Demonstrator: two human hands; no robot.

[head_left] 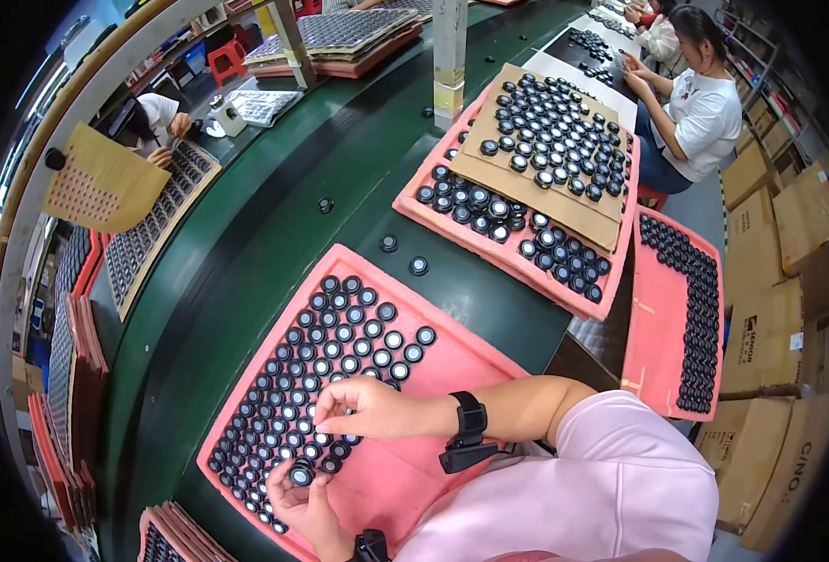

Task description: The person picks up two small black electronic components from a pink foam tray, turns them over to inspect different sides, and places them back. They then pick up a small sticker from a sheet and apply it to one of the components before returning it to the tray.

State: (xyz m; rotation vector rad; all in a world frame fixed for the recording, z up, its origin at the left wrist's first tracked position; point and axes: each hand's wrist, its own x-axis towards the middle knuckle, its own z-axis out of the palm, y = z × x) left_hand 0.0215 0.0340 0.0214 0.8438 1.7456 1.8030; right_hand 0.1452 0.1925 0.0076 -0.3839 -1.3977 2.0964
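Between the thumb and fingers of my left hand (304,506) is a small round black part (300,476) with a pale disc in its middle. My right hand (369,408) hovers just above and to the right, fingers bent together in a pinch; whatever they hold, if anything, is too small to make out. Both hands are over a pink foam tray (461,375). Rows of the same black parts (343,332) fill its left side, pale discs facing up. The tray's right side is bare pink foam.
Two loose parts (418,266) lie on the green conveyor (274,225) beyond the tray. At far right, cardboard (475,159) covered with parts rests on another pink tray (564,300). A third tray (653,328) stands beyond my right arm. Co-workers (700,112) sit along the line; cartons (761,337) stack right.
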